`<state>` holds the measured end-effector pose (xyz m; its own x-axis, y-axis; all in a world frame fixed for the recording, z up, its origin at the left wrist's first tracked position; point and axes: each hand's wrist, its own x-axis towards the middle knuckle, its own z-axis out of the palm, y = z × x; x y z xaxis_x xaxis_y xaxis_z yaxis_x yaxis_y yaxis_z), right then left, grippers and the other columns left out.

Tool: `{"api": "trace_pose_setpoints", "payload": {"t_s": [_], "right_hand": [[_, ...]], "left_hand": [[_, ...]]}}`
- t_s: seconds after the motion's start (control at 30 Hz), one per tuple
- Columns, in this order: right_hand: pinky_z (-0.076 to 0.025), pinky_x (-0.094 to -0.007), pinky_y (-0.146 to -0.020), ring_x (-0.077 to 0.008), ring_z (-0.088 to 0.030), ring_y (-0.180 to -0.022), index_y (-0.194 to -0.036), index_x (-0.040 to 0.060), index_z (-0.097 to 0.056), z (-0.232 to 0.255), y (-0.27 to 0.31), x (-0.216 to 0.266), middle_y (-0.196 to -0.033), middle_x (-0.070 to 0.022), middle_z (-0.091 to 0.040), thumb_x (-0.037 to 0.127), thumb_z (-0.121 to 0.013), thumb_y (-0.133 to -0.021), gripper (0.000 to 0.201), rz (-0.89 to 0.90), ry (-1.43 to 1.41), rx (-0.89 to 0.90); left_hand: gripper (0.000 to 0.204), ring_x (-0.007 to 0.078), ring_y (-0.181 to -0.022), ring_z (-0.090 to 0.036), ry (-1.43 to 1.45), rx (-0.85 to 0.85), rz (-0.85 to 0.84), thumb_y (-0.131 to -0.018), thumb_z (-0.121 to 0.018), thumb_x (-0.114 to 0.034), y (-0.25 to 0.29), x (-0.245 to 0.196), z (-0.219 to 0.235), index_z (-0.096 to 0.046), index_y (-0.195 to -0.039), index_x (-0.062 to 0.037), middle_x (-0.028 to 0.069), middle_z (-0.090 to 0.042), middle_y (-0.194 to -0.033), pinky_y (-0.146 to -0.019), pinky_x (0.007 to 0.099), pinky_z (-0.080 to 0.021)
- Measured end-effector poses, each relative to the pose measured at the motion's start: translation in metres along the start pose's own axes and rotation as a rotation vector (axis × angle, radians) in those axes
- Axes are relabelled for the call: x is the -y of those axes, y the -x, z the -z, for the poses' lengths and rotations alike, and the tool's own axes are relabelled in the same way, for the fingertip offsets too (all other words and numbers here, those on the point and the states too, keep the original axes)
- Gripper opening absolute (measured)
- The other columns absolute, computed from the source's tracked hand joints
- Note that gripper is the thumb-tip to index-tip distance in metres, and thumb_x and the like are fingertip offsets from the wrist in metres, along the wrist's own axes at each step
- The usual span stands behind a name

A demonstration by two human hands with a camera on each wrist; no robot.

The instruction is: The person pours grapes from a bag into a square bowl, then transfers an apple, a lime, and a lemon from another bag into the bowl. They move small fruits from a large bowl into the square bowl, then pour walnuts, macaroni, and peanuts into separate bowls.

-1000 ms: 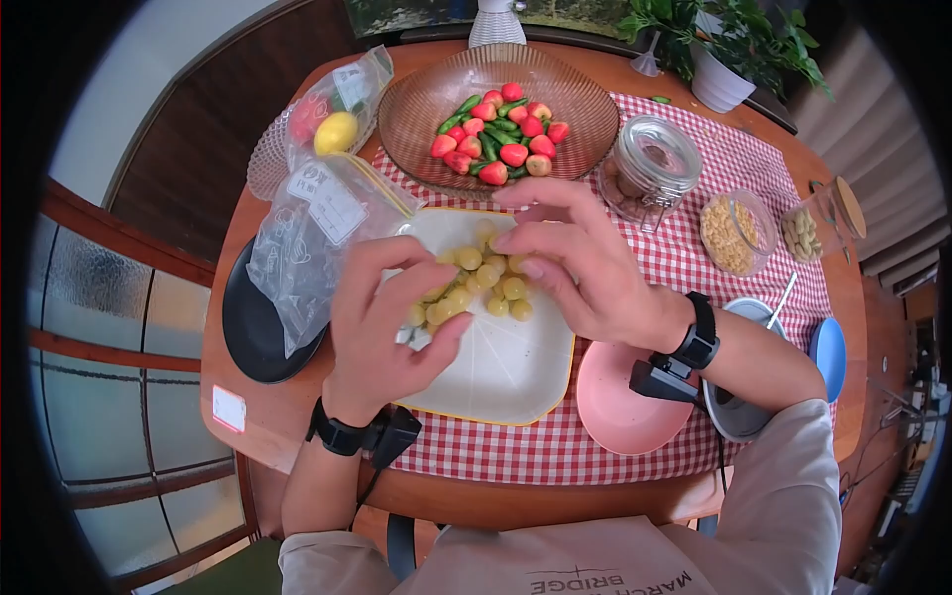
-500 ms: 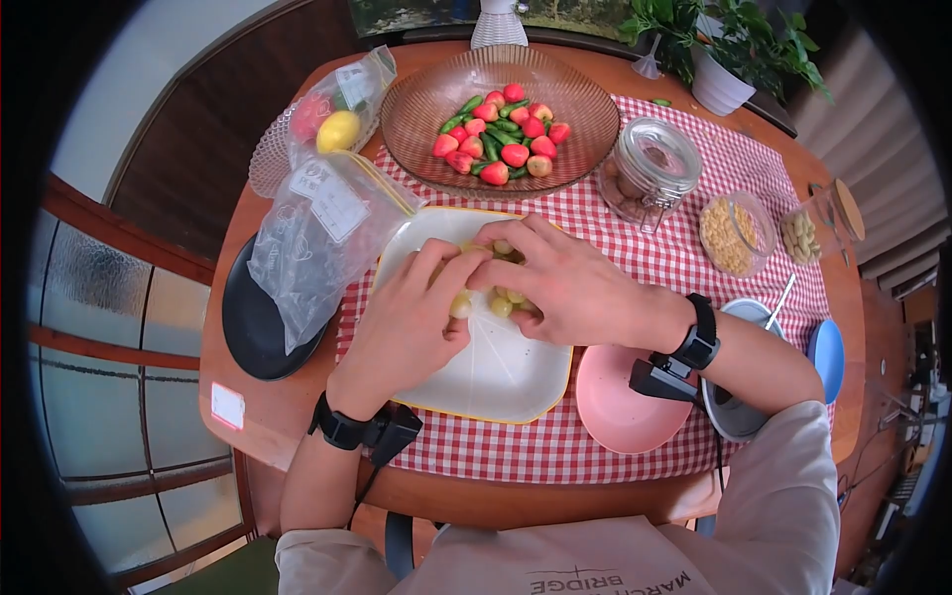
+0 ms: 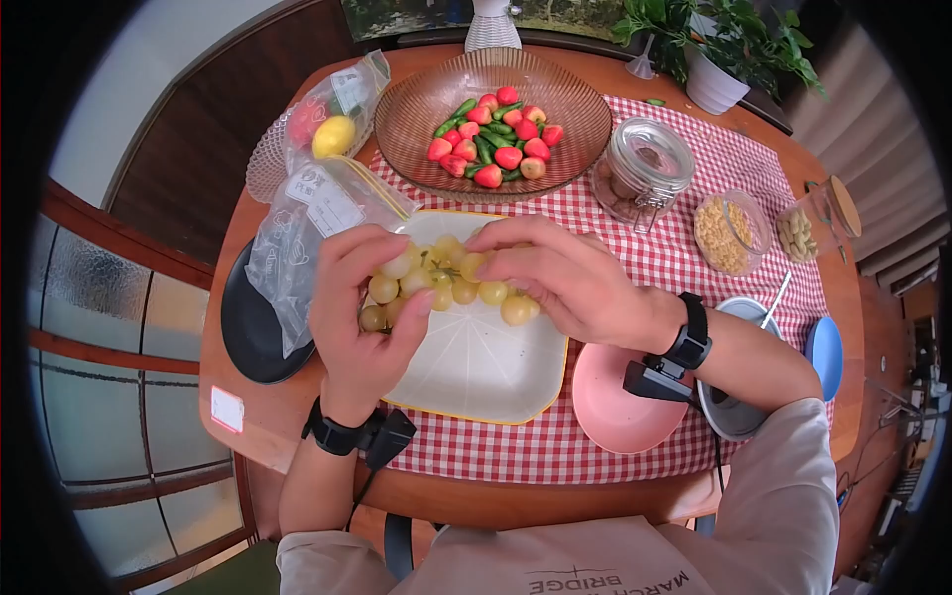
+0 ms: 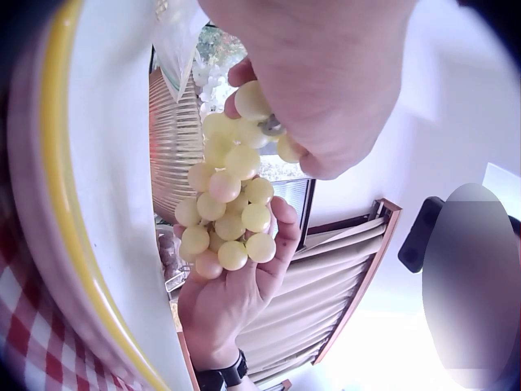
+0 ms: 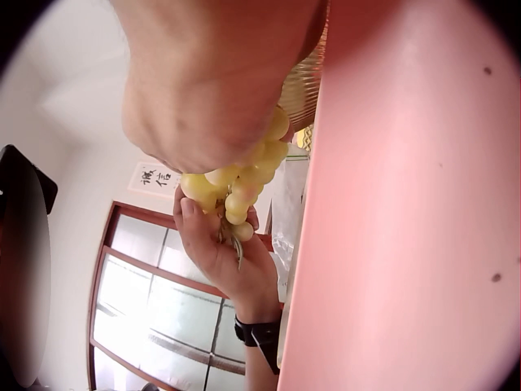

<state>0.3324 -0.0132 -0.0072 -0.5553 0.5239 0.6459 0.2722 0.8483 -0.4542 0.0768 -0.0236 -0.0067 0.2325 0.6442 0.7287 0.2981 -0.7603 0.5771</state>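
A bunch of yellow-green grapes is held up above the white yellow-rimmed tray. My left hand grips its left end between thumb and fingers. The fingers of my right hand curl round the right end. In the left wrist view the grapes hang between the left hand and the right hand. A green stem shows by the left hand in the right wrist view, where the right hand hides part of the bunch.
Behind the tray is a ribbed bowl of red fruit and green peppers. Plastic bags and a black plate lie left. A pink bowl, glass jar, grey bowl and blue dish stand right.
The grape bunch has come up off the tray, gripped at both ends. My hands, close together half a second ago, have moved apart, the left one outward to the left.
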Motion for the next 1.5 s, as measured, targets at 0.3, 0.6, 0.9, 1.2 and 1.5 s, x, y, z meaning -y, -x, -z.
{"api": "trace_pose_setpoints", "payload": {"t_s": [0.3, 0.6, 0.9, 1.2, 1.5], "right_hand": [[-0.060, -0.0388, -0.085, -0.0300, -0.070, -0.104, -0.114, 0.0070, -0.067, 0.001, -0.003, 0.000, -0.126, -0.0114, -0.064, -0.005, -0.069, -0.087, 0.029, -0.003, 0.049, -0.125], [-0.053, -0.0429, -0.090, -0.0289, -0.061, -0.108, -0.103, 0.0103, -0.068, 0.002, 0.002, -0.003, -0.121, -0.0076, -0.062, 0.001, -0.072, -0.079, 0.026, 0.017, 0.100, 0.212], [-0.047, -0.0457, -0.108, -0.0359, -0.050, -0.131, -0.121, 0.0115, -0.061, -0.008, 0.002, -0.003, -0.140, -0.0103, -0.053, 0.001, -0.075, -0.075, 0.049, -0.099, 0.221, 0.294], [-0.058, -0.0439, -0.091, -0.0346, -0.062, -0.116, -0.126, 0.0111, -0.061, 0.001, 0.000, 0.001, -0.133, -0.0099, -0.057, -0.006, -0.064, -0.077, 0.052, -0.210, 0.163, 0.196], [-0.059, -0.0402, -0.088, -0.0349, -0.067, -0.109, -0.121, 0.0074, -0.062, 0.003, -0.001, -0.001, -0.128, -0.0127, -0.059, -0.004, -0.062, -0.084, 0.039, 0.039, 0.007, -0.136]], "left_hand": [[0.033, 0.0177, -0.085, -0.059, -0.075, -0.146, -0.070, -0.080, -0.078, 0.000, -0.002, -0.006, 0.008, -0.066, -0.111, -0.0036, 0.0120, -0.060, -0.108, -0.068, 0.0279, -0.049], [0.042, 0.0304, -0.100, -0.055, -0.289, 0.729, -0.016, -0.068, -0.091, -0.027, -0.008, -0.020, -0.002, -0.065, -0.094, -0.0066, 0.0061, -0.056, -0.103, -0.090, 0.0417, -0.048], [0.047, 0.0334, -0.116, -0.053, -0.373, 0.641, 0.107, -0.073, -0.080, -0.006, -0.004, -0.007, -0.005, -0.057, -0.114, -0.0066, 0.0106, -0.050, -0.122, -0.099, 0.0447, -0.048], [0.049, 0.0370, -0.109, -0.061, -0.166, 0.435, 0.141, -0.076, -0.071, 0.004, -0.003, 0.001, -0.010, -0.057, -0.122, -0.0059, 0.0137, -0.054, -0.123, -0.091, 0.0449, -0.053], [0.045, 0.0305, -0.108, -0.060, -0.252, 0.003, -0.075, -0.076, -0.080, -0.001, -0.007, -0.006, -0.001, -0.063, -0.117, -0.0059, 0.0138, -0.057, -0.118, -0.092, 0.0419, -0.051]]}}
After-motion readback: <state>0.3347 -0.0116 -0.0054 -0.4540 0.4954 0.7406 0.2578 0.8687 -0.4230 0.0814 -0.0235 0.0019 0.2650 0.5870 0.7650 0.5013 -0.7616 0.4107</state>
